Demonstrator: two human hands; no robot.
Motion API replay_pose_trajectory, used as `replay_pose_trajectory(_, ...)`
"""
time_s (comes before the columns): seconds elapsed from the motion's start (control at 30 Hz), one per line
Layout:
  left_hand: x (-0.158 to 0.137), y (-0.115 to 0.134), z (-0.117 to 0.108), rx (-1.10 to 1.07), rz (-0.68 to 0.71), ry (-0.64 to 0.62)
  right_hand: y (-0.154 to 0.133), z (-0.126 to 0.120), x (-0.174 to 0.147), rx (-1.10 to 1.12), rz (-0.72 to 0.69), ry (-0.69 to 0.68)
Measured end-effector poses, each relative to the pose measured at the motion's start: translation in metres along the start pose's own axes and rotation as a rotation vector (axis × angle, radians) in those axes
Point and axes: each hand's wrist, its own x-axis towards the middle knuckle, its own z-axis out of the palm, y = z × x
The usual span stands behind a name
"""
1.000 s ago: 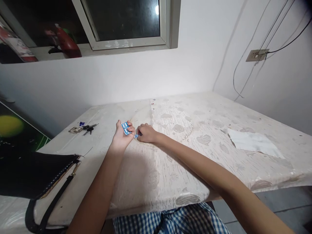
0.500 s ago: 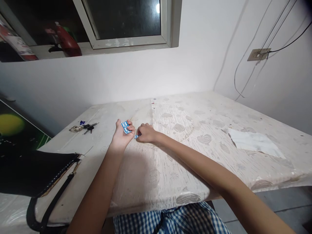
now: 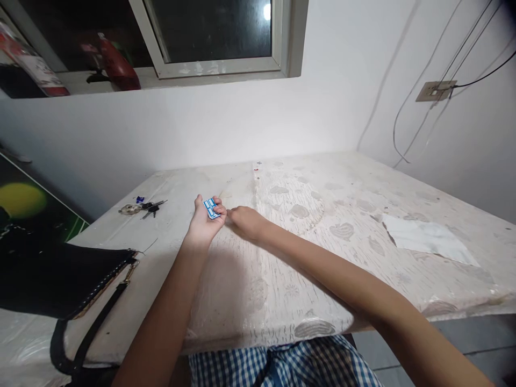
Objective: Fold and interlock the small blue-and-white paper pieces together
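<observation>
My left hand (image 3: 207,220) is palm up above the table, its fingers curled around a small blue-and-white card (image 3: 212,208) printed with white rectangles. Edges below it hint at more than one card, but I cannot tell. Close against those fingertips, my right hand (image 3: 246,221) is closed with its back toward me. Its fingertips are hidden, so whatever they pinch cannot be made out.
Keys (image 3: 151,208) lie on the table's left side, near a small blue item (image 3: 140,199). A black bag (image 3: 68,279) with a strap rests at the front left. White paper or cloth (image 3: 429,239) lies to the right. Behind stands a wall with a window (image 3: 217,69).
The blue-and-white piece that showed beneath my right fingers is now out of sight. My right hand has turned and come up against my left fingertips. The view has shifted slightly.
</observation>
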Motion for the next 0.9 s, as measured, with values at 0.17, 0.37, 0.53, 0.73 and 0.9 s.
replay_pose_trajectory(0.17, -0.002, 0.0, 0.002, -0.02, -0.006, 0.003, 0.028, -0.013, 0.011, 0.42, 0.247, 0.218)
replay_pose_trajectory(0.37, -0.002, -0.008, 0.002, 0.002, -0.141, -0.002, 0.029, -0.037, 0.017, 1.2, 0.347, 0.459)
replay_pose_trajectory(0.53, 0.002, -0.018, 0.002, 0.072, -0.092, 0.02, 0.006, -0.037, 0.014, 1.256, 0.177, 0.427)
replay_pose_trajectory(0.73, 0.007, -0.019, 0.0, 0.166, -0.032, 0.043, -0.002, -0.027, 0.01, 0.84, 0.04, 0.421)
replay_pose_trajectory(0.9, 0.008, -0.018, -0.003, 0.17, -0.027, 0.032, -0.002, -0.024, 0.005, 0.747, 0.081, 0.346)
